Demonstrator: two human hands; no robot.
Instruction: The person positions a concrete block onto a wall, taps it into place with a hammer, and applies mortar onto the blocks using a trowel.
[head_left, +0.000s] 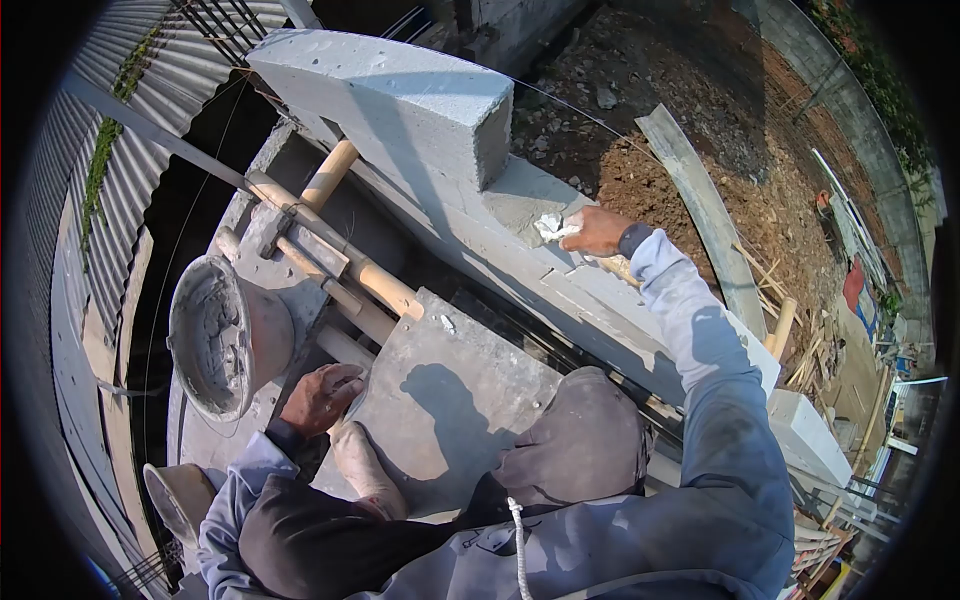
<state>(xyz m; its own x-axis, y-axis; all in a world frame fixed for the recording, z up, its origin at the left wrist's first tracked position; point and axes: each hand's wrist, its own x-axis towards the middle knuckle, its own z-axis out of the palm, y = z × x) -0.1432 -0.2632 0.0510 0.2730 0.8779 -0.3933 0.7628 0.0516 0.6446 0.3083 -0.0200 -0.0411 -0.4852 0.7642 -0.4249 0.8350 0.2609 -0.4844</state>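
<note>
My right hand point(597, 232) reaches out to the top of a grey block wall point(430, 150). Its fingers are closed around a crumpled white piece point(551, 228) whose kind I cannot make out. The piece is at the mortar-smeared step beside a taller block point(385, 85). Under my right wrist shows a tan wooden piece point(622, 268). My left hand point(322, 398) is low beside my bare foot point(365, 465), fingers curled; their inner side is hidden. Close to it a bucket point(280, 325) stands tilted, with wet grey mortar point(222, 335) inside.
I sit on a grey board point(450, 410) laid over bamboo poles point(360, 265). A gap runs between board and wall. A second bucket point(180, 500) is at lower left, corrugated roofing point(130, 130) beyond. A string line point(570, 100) crosses above rubble ground point(680, 90).
</note>
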